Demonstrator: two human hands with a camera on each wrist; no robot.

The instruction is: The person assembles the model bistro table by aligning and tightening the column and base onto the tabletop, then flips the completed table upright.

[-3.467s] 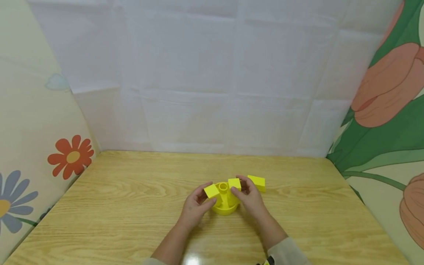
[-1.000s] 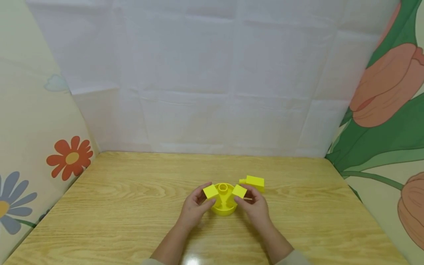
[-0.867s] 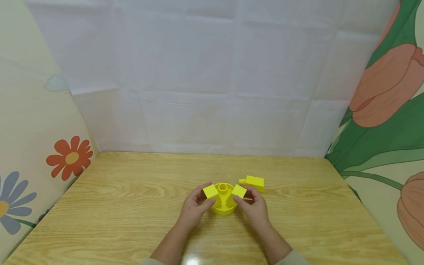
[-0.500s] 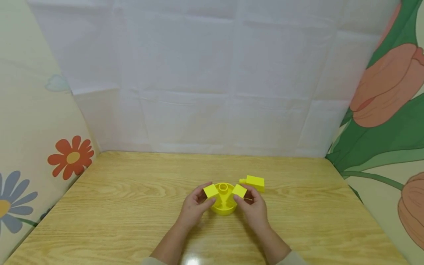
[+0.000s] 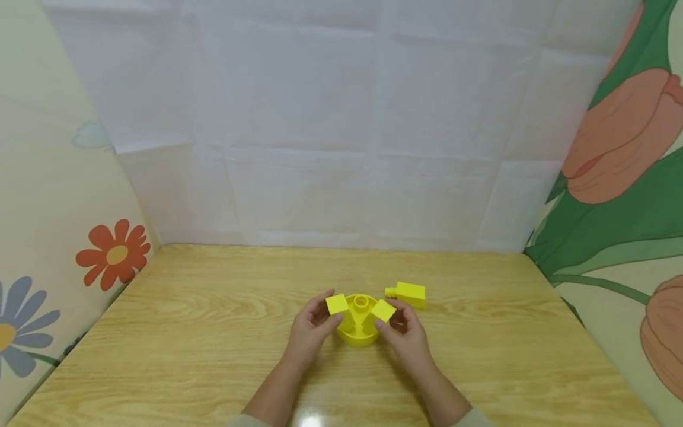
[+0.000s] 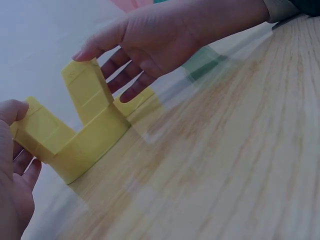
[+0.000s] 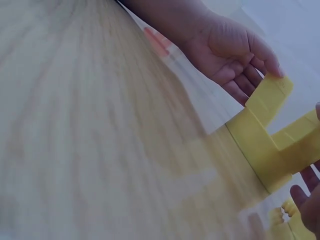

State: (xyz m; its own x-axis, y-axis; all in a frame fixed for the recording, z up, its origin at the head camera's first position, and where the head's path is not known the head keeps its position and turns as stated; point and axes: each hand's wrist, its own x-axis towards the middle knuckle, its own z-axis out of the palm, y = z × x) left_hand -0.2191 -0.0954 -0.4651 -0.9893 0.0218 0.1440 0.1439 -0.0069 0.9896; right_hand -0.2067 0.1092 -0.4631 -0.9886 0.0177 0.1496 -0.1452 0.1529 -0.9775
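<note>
A round yellow dish-like base (image 5: 357,340) with a raised ring socket stands on the wooden table. Two yellow blocks rise from it, leaning outward to either side. My left hand (image 5: 305,333) pinches the top of the left block (image 5: 337,304) between thumb and fingers. On the other side my right hand (image 5: 409,343) holds the right block (image 5: 383,311) the same way. In the left wrist view the right block (image 6: 86,90) and the base wall (image 6: 92,147) show side-on; the blocks' lower ends are hidden inside the base.
Behind my right hand lies a loose yellow block (image 5: 411,295) with a narrow peg pointing left. A white sheet (image 5: 341,130) hangs along the table's back edge. Flower-patterned panels flank the table (image 5: 213,308) on the left and right.
Since the earliest frame, the right block has swung outward to the right with my right hand, uncovering the loose block's peg. In the last half second, my left hand and its block shifted slightly left.
</note>
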